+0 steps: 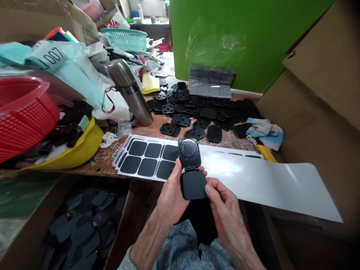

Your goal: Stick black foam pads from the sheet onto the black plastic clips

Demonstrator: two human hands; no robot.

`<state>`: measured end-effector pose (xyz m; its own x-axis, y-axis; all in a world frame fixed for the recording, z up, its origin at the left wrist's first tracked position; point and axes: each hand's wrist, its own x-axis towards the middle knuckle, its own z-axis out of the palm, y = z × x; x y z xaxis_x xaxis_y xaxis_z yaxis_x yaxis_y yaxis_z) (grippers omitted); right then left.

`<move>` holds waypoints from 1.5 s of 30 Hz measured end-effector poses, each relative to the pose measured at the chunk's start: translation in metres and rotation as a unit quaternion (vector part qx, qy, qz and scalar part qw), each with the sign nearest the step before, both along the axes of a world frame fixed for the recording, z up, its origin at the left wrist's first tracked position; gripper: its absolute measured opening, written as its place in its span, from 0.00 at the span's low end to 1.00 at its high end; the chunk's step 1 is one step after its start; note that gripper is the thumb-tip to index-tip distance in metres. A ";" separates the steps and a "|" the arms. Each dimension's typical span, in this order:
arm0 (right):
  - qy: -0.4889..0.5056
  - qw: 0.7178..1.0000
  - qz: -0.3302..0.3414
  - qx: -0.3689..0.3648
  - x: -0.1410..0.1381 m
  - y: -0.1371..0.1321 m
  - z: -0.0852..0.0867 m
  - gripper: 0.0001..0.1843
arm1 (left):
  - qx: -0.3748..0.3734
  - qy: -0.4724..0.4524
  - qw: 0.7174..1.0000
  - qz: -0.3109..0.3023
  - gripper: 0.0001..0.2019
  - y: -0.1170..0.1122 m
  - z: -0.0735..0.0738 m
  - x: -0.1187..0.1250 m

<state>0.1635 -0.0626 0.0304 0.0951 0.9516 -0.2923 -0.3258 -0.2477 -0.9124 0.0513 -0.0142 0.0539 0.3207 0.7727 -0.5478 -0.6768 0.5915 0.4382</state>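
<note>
Head view, items on hand:
- Hinged black plastic case (192, 170), opened out: one half with a round grid-patterned dome, the other plain and square. Held in the air, between both hands, above the front edge of the surface.
- Left hand (170, 193): supports the case from behind; fingers (176, 168) mostly hidden, so their spread cannot be told.
- Right hand (225, 198): fingers (211, 187) pressed together, pinching the plain half's side edge.
- Handling estimate: light and stiff, probably slippery on smooth faces; hinge likely the fragile point. Best taken by the side edges of one half.
- Sheet of matte black rounded-square pads on white backing (146, 167): lies on the surface, just behind the case.
- Long glossy white backing strip (270, 183): runs rightward past the surface edge.
- Worn wooden surface (140, 127): carries a scattered pile of black plastic case parts (191, 108).
</note>
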 end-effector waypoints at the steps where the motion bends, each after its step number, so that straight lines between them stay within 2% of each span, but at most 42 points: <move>1: 0.001 1.000 -0.002 -0.001 0.000 0.000 -0.001 0.07 | 0.000 0.001 1.000 0.001 0.21 0.000 0.000 0.000; 25: -0.009 1.000 0.006 -0.007 -0.004 -0.001 0.001 0.08 | -0.004 0.000 1.000 0.004 0.19 -0.003 -0.001 -0.003; 39: -0.043 0.999 0.012 -0.003 -0.004 0.000 -0.001 0.09 | -0.001 -0.021 1.000 0.016 0.18 -0.003 -0.004 -0.005; 45: -0.067 0.997 0.018 0.013 -0.005 0.001 0.001 0.09 | 0.009 -0.008 1.000 0.002 0.19 -0.002 -0.001 -0.005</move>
